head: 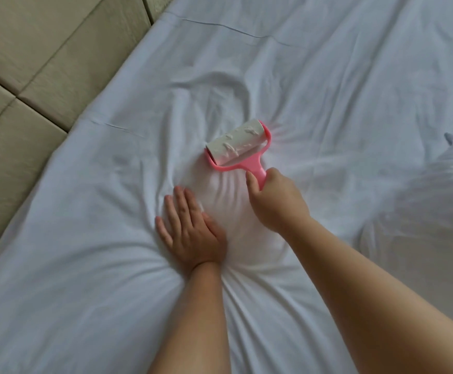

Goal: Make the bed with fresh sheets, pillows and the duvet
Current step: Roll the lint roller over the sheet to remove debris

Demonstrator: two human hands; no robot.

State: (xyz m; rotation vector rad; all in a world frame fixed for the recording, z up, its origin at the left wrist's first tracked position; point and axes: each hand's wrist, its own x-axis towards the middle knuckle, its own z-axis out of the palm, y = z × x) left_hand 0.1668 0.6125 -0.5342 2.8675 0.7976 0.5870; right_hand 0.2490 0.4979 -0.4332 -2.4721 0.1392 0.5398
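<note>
The right hand (276, 203) grips a pink lint roller (240, 149); beside that grip, the left hand (190, 228) presses spread fingers flat on the white sheet (327, 76).

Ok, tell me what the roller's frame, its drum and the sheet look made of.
Lint roller frame: pink moulded plastic, smooth with a slight sheen. Its drum: white sticky paper, probably, with lint flecks clinging. Sheet: white woven fabric, likely cotton, matte with soft creases.
</note>
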